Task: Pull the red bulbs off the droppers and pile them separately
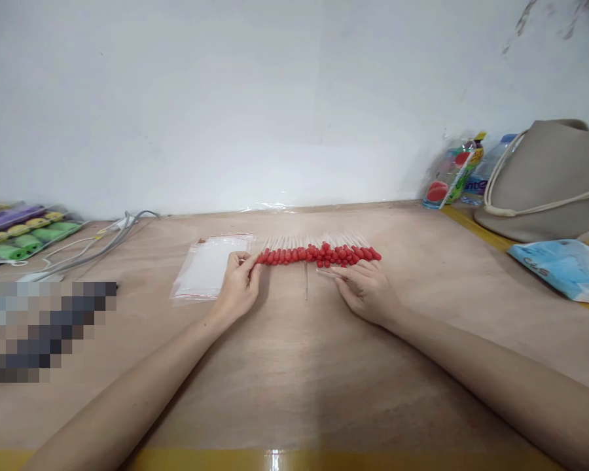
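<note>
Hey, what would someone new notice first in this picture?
Probably the bright red-tipped sticks lined up on the table, with the left hand at their left end and the right hand near their right. Next, perhaps the big beige bag at the right edge.

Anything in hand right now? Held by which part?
Right hand: a thin clear stick-like piece, by its right end. Left hand: at the row's leftmost red tips; can't tell whether it grips one.

A row of red-headed sticks (pixel 326 251)
Laid there on the tabletop (pixel 275 366), pale shafts side by side, heads heaped mid-row
</note>
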A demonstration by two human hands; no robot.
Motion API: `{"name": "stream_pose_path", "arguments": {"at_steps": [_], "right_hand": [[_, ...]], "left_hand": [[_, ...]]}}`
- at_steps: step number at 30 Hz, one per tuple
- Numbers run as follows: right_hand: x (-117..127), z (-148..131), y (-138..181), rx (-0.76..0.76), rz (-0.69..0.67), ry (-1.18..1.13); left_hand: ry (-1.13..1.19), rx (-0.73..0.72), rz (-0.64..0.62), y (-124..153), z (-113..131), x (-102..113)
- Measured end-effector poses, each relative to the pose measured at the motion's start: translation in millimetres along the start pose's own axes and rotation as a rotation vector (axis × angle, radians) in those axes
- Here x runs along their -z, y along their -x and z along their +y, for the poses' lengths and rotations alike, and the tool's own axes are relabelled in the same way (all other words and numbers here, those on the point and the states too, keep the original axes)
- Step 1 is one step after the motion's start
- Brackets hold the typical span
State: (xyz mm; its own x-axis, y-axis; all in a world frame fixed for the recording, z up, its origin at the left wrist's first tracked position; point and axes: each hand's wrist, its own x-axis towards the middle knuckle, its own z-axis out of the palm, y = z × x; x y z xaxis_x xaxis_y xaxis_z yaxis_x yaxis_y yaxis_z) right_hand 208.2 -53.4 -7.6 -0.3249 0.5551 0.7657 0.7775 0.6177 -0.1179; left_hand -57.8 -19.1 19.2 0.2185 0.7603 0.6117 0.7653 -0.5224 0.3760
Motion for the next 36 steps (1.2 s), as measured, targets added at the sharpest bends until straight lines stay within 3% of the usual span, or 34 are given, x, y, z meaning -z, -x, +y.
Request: {"name": "stream_pose_path", "arguments": {"at_steps": [5,13,15,20,26,31,36], "right_hand": [[-10,-9,-13,0.104,0.044,0.153],[-27,-13,-24,0.273,0.037,0.335],[-29,-14,-24,0.256,0.011,0.335],[-24,-21,-23,0.148,-0.080,0.257],[-17,-30,-25,0.031,-0.195,0.180],[-13,-28,-23,-0.035,-0.152,0.158],[-4,-18,-9,-0.041,-0.076,0.110]], "left_hand": [[-0.090,0.115,0.004,-16,-18,7],[-0.269,0.183,-0.196,-10,-33,9],[-0.315,0.142,-0.205,-8,-32,9],[-0.348,-0.031,-0.083,-8,-18,9],[-0.247,-0.210,-0.129,-16,12,-13],[-0.229,-0.252,-0.141,-31,29,-39],[-0.248,-0.338,-0.143,-42,31,-51]]}}
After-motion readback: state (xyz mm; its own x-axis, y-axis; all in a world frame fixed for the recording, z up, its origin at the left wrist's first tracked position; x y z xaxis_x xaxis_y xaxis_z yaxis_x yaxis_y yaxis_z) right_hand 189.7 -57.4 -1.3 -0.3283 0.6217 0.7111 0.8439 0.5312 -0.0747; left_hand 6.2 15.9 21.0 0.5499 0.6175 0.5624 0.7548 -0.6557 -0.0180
